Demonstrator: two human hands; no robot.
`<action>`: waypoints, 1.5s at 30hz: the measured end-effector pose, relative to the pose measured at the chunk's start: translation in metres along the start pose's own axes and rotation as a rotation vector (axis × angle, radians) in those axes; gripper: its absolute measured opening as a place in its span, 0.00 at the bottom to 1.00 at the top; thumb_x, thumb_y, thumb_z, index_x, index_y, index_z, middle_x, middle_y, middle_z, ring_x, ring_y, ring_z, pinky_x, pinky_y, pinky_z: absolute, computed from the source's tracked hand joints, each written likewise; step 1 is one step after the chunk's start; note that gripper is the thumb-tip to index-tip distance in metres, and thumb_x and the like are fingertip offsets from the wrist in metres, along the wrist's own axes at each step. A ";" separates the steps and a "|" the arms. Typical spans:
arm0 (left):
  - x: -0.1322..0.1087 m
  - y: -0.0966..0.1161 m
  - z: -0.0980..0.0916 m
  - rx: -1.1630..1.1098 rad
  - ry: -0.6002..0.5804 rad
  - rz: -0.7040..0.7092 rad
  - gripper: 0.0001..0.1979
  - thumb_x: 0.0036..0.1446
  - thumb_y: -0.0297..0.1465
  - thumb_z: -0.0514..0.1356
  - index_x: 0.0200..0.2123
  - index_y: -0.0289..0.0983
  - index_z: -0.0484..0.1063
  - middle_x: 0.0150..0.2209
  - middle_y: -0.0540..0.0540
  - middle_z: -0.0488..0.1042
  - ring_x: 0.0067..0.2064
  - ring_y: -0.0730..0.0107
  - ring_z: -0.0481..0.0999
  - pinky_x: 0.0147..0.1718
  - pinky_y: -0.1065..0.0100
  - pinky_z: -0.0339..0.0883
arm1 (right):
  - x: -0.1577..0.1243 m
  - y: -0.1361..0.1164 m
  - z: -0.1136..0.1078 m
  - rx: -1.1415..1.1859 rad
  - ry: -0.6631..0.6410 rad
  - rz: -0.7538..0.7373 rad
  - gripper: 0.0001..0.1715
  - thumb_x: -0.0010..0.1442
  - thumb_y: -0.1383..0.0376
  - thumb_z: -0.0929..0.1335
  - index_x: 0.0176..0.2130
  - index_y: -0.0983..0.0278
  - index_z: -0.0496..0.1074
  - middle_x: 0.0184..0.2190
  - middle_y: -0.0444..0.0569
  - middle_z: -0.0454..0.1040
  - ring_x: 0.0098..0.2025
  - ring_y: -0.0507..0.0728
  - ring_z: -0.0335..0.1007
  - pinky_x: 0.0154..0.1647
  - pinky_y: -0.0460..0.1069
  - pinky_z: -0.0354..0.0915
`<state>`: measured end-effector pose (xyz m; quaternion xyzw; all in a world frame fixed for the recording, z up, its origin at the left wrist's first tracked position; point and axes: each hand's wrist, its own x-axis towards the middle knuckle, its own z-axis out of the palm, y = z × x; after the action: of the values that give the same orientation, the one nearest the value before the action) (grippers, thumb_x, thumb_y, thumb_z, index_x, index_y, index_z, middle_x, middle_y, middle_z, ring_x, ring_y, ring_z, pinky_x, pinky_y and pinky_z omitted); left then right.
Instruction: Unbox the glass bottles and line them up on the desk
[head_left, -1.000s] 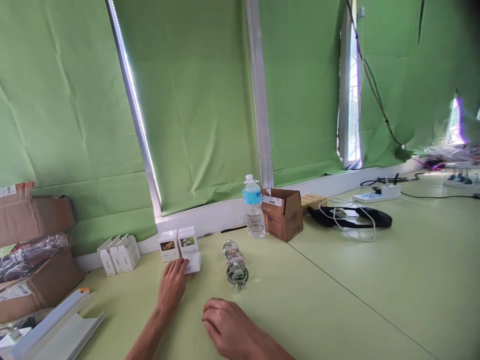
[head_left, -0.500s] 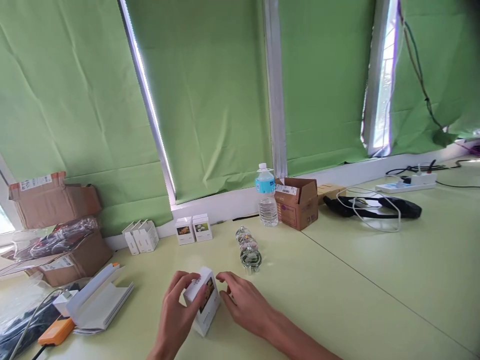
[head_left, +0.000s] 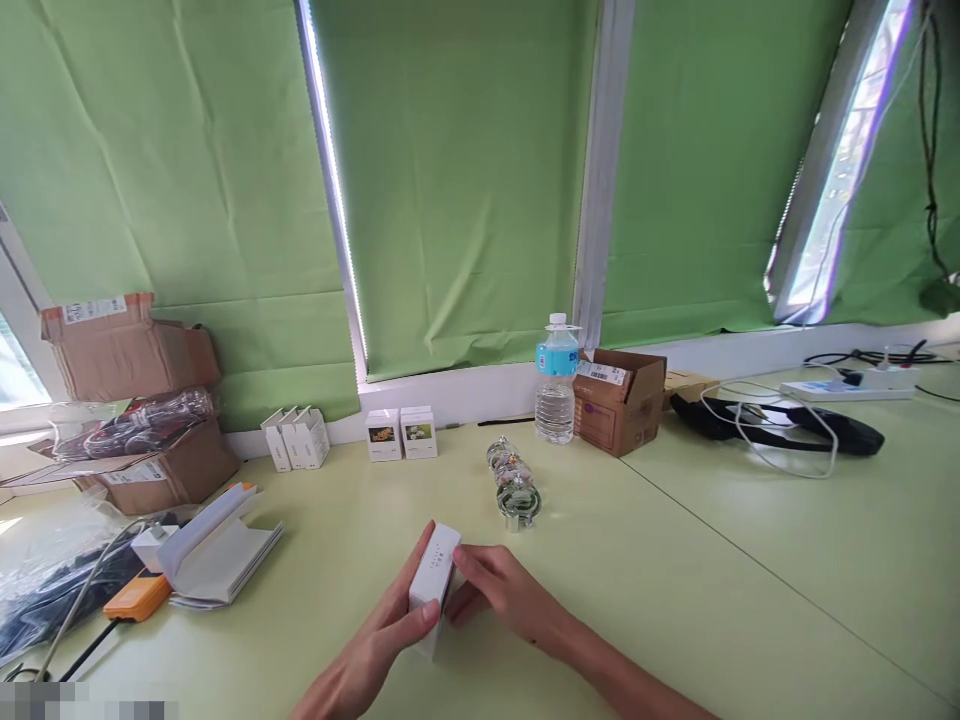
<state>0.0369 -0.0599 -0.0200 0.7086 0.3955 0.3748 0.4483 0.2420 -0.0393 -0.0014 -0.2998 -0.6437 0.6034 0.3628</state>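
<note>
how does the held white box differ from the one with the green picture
The held box is gripped by the left hand; the green-picture box stands upright, untouched. The held box mainly shows small print; the green-picture box shows its picture. Both are white.

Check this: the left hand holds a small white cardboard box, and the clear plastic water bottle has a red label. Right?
No: in the head view, the label on the clear plastic water bottle is blue, not red. The left hand does hold the small white cardboard box.

The yellow-green table (head_left: pixel 675 590) carries 1 water bottle (head_left: pixel 556 385), small white boxes (head_left: pixel 418 440), a glassware row (head_left: pixel 517 496) and 1 power strip (head_left: pixel 847 389).
</note>
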 end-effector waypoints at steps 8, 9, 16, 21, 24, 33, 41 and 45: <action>0.003 0.020 0.009 0.089 0.096 0.034 0.42 0.45 0.45 0.69 0.61 0.44 0.58 0.61 0.43 0.62 0.61 0.52 0.61 0.59 0.57 0.56 | -0.010 -0.007 0.007 0.236 0.099 0.252 0.28 0.59 0.47 0.67 0.41 0.70 0.72 0.36 0.55 0.77 0.30 0.59 0.77 0.31 0.53 0.74; 0.003 0.023 0.011 0.108 0.113 0.057 0.41 0.43 0.44 0.70 0.59 0.43 0.61 0.59 0.42 0.64 0.59 0.52 0.64 0.57 0.59 0.59 | -0.010 -0.007 0.006 0.235 0.078 0.262 0.27 0.59 0.47 0.67 0.41 0.70 0.72 0.36 0.55 0.77 0.29 0.59 0.76 0.29 0.52 0.74; 0.000 0.035 0.011 0.125 -0.031 -0.042 0.39 0.49 0.40 0.67 0.62 0.43 0.54 0.57 0.46 0.66 0.58 0.56 0.65 0.56 0.60 0.61 | -0.010 -0.012 -0.007 0.217 0.090 0.324 0.22 0.57 0.53 0.68 0.43 0.67 0.68 0.34 0.53 0.76 0.31 0.59 0.76 0.21 0.49 0.72; 0.001 0.029 0.015 0.322 0.098 -0.119 0.46 0.41 0.40 0.70 0.62 0.37 0.56 0.60 0.41 0.63 0.59 0.51 0.63 0.57 0.58 0.58 | -0.011 -0.013 -0.006 0.195 0.026 0.335 0.19 0.55 0.55 0.68 0.40 0.67 0.70 0.30 0.50 0.73 0.30 0.58 0.74 0.19 0.45 0.69; 0.001 0.027 0.019 0.428 0.101 -0.070 0.44 0.40 0.40 0.70 0.60 0.37 0.59 0.57 0.41 0.66 0.55 0.53 0.67 0.53 0.60 0.63 | -0.012 -0.011 -0.005 0.190 0.020 0.349 0.15 0.54 0.57 0.68 0.36 0.67 0.69 0.30 0.49 0.72 0.30 0.57 0.73 0.18 0.45 0.68; 0.000 0.037 0.021 0.468 0.072 -0.044 0.35 0.41 0.40 0.69 0.54 0.42 0.65 0.48 0.47 0.70 0.45 0.61 0.72 0.41 0.67 0.65 | -0.011 -0.005 -0.003 0.166 0.066 0.387 0.14 0.53 0.62 0.66 0.40 0.66 0.67 0.29 0.49 0.73 0.27 0.58 0.73 0.20 0.49 0.69; 0.002 0.038 0.018 0.585 0.029 -0.048 0.28 0.39 0.37 0.69 0.46 0.43 0.69 0.37 0.52 0.71 0.37 0.66 0.71 0.33 0.70 0.60 | -0.006 0.008 -0.002 0.192 0.036 0.370 0.19 0.49 0.66 0.67 0.43 0.69 0.70 0.30 0.51 0.76 0.30 0.56 0.73 0.31 0.49 0.70; 0.002 0.036 0.018 0.611 0.026 -0.031 0.30 0.35 0.36 0.71 0.45 0.44 0.68 0.36 0.54 0.71 0.37 0.66 0.70 0.33 0.71 0.59 | -0.003 0.015 -0.004 0.192 0.059 0.374 0.16 0.45 0.67 0.67 0.37 0.68 0.71 0.26 0.48 0.75 0.29 0.55 0.72 0.29 0.48 0.68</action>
<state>0.0619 -0.0744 0.0078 0.7999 0.5062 0.2405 0.2149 0.2459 -0.0384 -0.0166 -0.3957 -0.5056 0.7098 0.2897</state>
